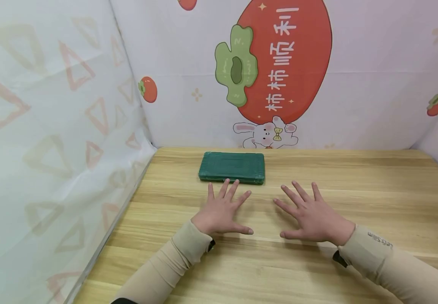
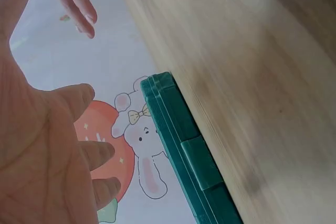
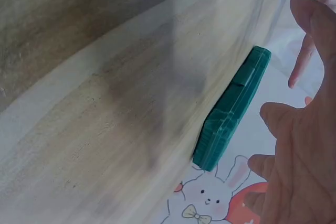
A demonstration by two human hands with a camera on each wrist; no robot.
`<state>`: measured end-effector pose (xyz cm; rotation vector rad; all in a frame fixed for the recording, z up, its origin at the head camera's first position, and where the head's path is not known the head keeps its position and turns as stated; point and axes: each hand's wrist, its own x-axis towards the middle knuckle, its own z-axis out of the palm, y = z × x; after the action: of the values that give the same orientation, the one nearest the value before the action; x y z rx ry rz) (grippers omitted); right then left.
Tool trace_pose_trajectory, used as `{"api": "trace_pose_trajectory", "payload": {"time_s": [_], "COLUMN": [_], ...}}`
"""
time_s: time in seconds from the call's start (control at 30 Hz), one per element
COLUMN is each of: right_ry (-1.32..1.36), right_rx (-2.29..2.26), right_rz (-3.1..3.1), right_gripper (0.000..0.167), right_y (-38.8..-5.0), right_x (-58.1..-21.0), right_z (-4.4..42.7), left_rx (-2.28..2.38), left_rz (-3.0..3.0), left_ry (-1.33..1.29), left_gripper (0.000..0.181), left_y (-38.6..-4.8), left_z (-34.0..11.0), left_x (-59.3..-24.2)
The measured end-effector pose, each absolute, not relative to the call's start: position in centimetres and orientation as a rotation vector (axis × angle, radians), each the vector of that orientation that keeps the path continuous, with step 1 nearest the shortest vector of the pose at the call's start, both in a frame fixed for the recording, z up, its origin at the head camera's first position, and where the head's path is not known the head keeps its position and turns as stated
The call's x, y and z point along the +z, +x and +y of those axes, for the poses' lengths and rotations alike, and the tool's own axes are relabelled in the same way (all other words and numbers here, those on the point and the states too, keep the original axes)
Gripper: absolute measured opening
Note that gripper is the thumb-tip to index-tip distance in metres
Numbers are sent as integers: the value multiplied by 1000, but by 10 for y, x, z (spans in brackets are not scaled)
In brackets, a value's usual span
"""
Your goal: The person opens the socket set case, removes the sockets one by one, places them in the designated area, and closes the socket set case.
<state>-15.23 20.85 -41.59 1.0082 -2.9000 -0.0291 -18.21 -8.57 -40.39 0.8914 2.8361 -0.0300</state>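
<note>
A flat green plastic case (image 1: pixel 232 166) lies closed on the wooden table, near its back edge. In the left wrist view, a latch (image 2: pixel 202 163) shows on the front side of the case. My left hand (image 1: pixel 220 213) hovers palm down just in front of the case, its fingers spread and holding nothing. To the right and nearer to me, my right hand (image 1: pixel 314 217) is likewise spread above the table, apart from the case. What the case contains is hidden.
The wooden table (image 1: pixel 355 177) meets a back wall sheet (image 1: pixel 374 84) printed with a big persimmon and a rabbit. On the left hangs a white sheet (image 1: pixel 51 126) with triangle prints, along the table's left edge.
</note>
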Motion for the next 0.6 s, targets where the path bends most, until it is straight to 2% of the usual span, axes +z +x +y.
{"api": "trace_pose_trajectory", "payload": {"time_s": [0.33,0.6], "right_ry": [945,878], "right_rx": [5,141], "right_rz": [-2922,-3013], "right_gripper": [84,82], "right_y": [-169,-188], "right_x": [-413,-411], "right_z": [208,204], "left_rx": [303,649], "left_rz": [2827,2786], "left_ry": [873,732], "left_gripper": [100,94], "left_y": [-212,-237], "left_z": [-97,-118], "left_x": [-401,-398]}}
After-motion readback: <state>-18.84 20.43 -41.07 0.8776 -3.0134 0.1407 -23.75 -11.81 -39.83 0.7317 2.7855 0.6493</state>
